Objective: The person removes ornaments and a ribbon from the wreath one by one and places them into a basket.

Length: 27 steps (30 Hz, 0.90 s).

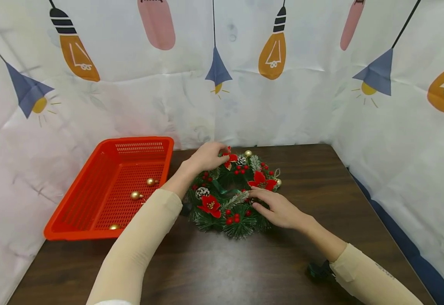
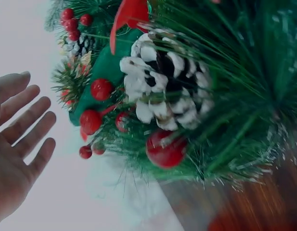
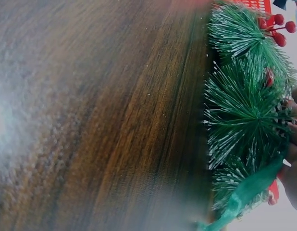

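A round green Christmas wreath (image 1: 238, 220) lies on the dark table, with red poinsettias, red berries, gold balls and frosted pine cones (image 2: 163, 82) on it. My left hand (image 1: 208, 156) is over its far left part, beside a red poinsettia (image 1: 230, 159). In the left wrist view the fingers are spread and hold nothing. At the wreath's right side my right hand (image 1: 279, 208) grips the greenery below another poinsettia (image 1: 261, 181), thumb apart from the index finger. The right wrist view shows its fingertips among the needles (image 3: 256, 118), partly cut off. A green ribbon (image 3: 244, 192) hangs there.
An orange-red plastic basket (image 1: 80, 186) stands left of the wreath, holding several small gold balls (image 1: 135, 195). The dark wooden table (image 1: 222, 271) reaches back to a white curtain (image 1: 191, 106) printed with lamps. A dark strap is on the right forearm.
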Motion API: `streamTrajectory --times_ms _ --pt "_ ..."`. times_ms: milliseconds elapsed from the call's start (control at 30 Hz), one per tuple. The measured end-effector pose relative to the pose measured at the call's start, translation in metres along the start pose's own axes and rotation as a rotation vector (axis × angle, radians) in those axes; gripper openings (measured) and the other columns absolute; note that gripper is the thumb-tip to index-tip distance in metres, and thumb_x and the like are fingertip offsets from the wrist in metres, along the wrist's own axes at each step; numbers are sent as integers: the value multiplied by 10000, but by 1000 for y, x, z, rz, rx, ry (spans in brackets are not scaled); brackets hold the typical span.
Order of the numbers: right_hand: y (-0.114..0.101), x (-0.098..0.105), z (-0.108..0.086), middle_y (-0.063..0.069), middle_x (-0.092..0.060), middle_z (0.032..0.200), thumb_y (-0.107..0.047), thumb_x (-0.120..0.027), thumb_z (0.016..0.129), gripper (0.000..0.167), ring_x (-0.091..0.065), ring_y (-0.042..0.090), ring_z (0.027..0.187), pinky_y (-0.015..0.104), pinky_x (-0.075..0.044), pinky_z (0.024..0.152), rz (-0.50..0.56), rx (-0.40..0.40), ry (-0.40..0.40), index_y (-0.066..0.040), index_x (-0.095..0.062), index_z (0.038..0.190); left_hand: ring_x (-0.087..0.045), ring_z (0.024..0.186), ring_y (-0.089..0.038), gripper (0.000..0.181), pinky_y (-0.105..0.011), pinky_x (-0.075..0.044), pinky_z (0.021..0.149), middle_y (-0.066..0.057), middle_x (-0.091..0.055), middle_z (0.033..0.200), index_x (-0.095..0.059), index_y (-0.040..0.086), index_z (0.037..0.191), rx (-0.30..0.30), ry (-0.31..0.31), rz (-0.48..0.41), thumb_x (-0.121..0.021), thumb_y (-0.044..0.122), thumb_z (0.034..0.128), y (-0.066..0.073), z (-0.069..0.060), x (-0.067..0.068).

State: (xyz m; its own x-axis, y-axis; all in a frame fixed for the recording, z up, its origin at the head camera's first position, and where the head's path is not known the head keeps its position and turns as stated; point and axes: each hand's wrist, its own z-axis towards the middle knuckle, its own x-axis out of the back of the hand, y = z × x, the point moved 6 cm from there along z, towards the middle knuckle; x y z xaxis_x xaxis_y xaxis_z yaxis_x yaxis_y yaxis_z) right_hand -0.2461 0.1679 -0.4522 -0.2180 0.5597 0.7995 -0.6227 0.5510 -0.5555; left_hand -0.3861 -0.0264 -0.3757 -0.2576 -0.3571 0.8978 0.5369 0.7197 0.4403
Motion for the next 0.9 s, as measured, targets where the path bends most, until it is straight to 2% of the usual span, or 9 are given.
streamTrajectory --times_ms 167,333,567,900 --pt "2 -2 0 167 -502 1520 -236 -580 1074 362 -432 296 1436 537 -395 1106 16 26 29 -94 -602 1407 -601 1208 -323 308 -465 -478 995 -124 -636 1339 -678 51 1311 -7 -11 40 -601 209 1058 2 15 -6" --pt "2 -5 1 180 -515 1504 -171 -629 1044 338 -452 301 1421 517 -414 1096 57 51 34 -88 -609 1371 -593 1232 -327 312 -459 -476 1002 -114 -634 1346 -673 68 1321 -1 -31 43 -593 225 1063 3 22 -8" --pt "0 -7 1 205 -517 1493 -76 -655 1003 311 -586 255 1289 460 -520 983 71 107 46 -95 -609 1309 -628 1142 -280 311 -438 -498 967 -105 -657 1295 -671 70 1322 -13 -41 63 -604 222 1058 4 22 -7" --pt "-5 -7 -4 194 -504 1510 -98 -675 1000 333 -544 259 1342 475 -495 1021 76 94 37 -96 -608 1326 -602 1216 -292 332 -431 -475 1017 -122 -642 1333 -648 45 1350 -11 -65 67 -574 214 1074 5 23 -9"
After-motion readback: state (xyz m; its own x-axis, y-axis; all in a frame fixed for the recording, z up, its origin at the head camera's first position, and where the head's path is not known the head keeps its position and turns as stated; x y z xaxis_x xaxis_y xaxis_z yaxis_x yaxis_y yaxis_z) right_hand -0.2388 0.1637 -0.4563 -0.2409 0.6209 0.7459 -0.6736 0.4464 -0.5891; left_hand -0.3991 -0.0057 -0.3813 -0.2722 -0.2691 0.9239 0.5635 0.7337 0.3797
